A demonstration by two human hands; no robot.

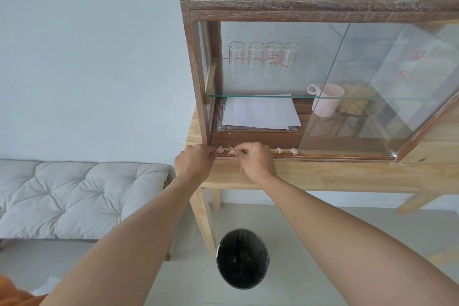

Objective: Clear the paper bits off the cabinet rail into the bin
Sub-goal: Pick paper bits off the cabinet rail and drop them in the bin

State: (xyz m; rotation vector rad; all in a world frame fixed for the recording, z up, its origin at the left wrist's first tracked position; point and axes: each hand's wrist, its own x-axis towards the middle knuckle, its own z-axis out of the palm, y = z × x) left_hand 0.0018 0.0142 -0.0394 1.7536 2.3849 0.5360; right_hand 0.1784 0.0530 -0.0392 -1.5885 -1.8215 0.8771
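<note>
Small crumpled paper bits lie along the cabinet rail (335, 156) at the bottom front of the wooden glass cabinet. My left hand (193, 164) is at the rail's left end, fingers pinched by one paper bit (220, 149). My right hand (255, 160) pinches a second paper bit (231, 150) just to the right of it. Two more paper bits (279, 150) (294, 151) sit further right on the rail. A black lined bin (242, 258) stands on the floor below, directly under my hands, with some paper inside.
The cabinet stands on a light wooden table (323, 176). Its sliding glass door (372, 87) is pushed right, leaving the left half open. Inside are several glasses (263, 57), a pink mug (325, 99) and paper sheets (258, 113). A cushioned bench (74, 196) is at the left.
</note>
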